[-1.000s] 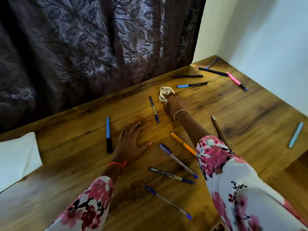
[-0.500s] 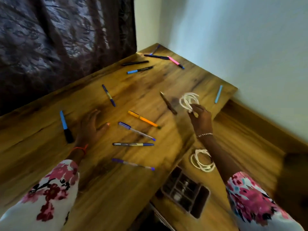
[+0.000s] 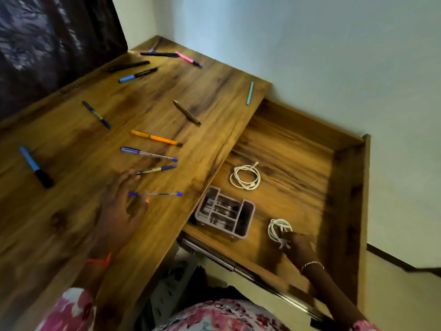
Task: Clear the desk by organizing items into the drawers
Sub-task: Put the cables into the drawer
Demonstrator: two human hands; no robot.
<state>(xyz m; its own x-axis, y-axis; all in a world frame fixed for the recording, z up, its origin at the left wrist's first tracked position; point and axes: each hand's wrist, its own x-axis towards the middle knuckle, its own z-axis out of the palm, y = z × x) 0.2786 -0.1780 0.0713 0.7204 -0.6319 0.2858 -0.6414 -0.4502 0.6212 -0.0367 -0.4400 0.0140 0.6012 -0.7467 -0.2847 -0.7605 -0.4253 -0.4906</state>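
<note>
A wood-grain desk (image 3: 59, 223) ran along a curtained wall, and its wide drawer (image 3: 293, 149) stood pulled open at the right end, below the desktop. At the drawer's near left corner, partly tucked under the desk's edge, sat a grey compartment organizer (image 3: 249, 219). The person's right hand (image 3: 298, 246) reached down into the drawer just right of that organizer, fingertips pinched on the near edge of a coiled white cable (image 3: 278, 229). The coil lay ahead of the fingers, toward the drawer's back and low over its floor, though whether it touched the wood could not be told. A second coiled cable (image 3: 245, 177) lay flat farther back, apart from the first. The left hand (image 3: 119, 209) rested on the desktop with fingers spread and, as far as the blur allowed, nothing gripped. A blue ballpoint pen (image 3: 156, 194) lay right at its fingers, long axis pointing toward the drawer. An orange pen (image 3: 155, 137) and a blue-capped marker (image 3: 35, 167) were among the many others scattered beyond. The cable looked ready to be let go, and the pens seemed likeliest to fall to the nearer left hand.
</note>
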